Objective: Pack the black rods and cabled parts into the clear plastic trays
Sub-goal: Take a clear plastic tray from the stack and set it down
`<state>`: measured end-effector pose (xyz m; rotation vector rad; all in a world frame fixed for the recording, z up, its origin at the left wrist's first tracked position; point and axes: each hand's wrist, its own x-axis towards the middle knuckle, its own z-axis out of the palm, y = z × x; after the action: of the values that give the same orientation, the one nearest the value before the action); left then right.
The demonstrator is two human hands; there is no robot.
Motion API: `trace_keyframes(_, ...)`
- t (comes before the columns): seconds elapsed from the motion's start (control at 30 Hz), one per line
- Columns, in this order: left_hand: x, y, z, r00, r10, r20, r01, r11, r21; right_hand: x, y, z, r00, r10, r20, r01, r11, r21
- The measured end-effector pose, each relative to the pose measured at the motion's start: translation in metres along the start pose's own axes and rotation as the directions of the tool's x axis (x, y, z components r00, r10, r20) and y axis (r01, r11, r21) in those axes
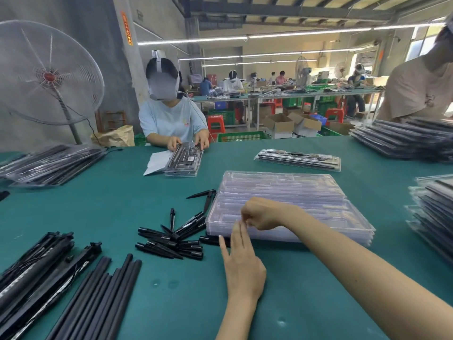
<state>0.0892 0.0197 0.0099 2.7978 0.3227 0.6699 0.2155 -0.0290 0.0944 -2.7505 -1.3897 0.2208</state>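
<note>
Trays: clear stack (289,207) unfilled.
Rods (98,290): loose on bench (171,303) (unpacked).
Hands: right (259,214) pinching top tray's edge; left (242,263) flat, fingers extended.

- I sit at a green table (103,212) in a workshop.
- A pedestal fan (49,74) stands at my left by a grey wall (93,25).
- Tube lights (193,40) hang overhead.
- Red stools (216,123) and green crates (241,136) fill the floor beyond.
</note>
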Motion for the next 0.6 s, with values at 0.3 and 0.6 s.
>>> trace_keyframes(0.3, 0.004, 0.000, 0.003, 0.998, -0.050, 0.025, 0.051, 0.998, -0.027, -0.008, 0.006, 0.013, 0.990, -0.003, -0.141, 0.007, 1.000, 0.030)
trace_keyframes(0.6, 0.014, -0.006, 0.012, 0.991, -0.055, 0.118, 0.070, 0.989, -0.128, -0.007, 0.007, 0.044, 0.899, 0.059, -0.433, -0.057, 0.998, 0.018)
